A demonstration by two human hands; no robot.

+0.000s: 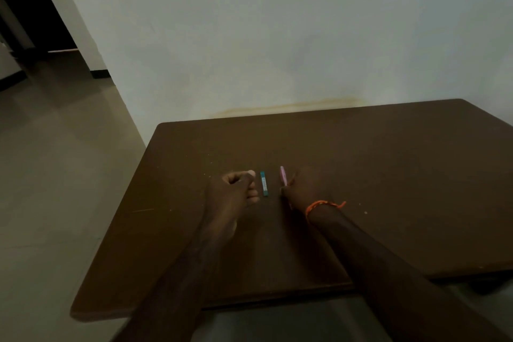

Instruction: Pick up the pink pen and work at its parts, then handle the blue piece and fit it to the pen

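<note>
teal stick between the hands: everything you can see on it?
The teal stick is a short, slim bar with a pale label strip along its top; the print is too small to read. It lies flat on the brown table, pointing away from the person, between the two hands. Nothing visibly touches it.

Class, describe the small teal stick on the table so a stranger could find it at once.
Start at the brown table by the pale wall. Near its front, two hands rest close together: the left hand curled, the right hand holding a pink pen. The teal stick lies flat between them, untouched, shorter than the pen and bearing a pale label.
</note>
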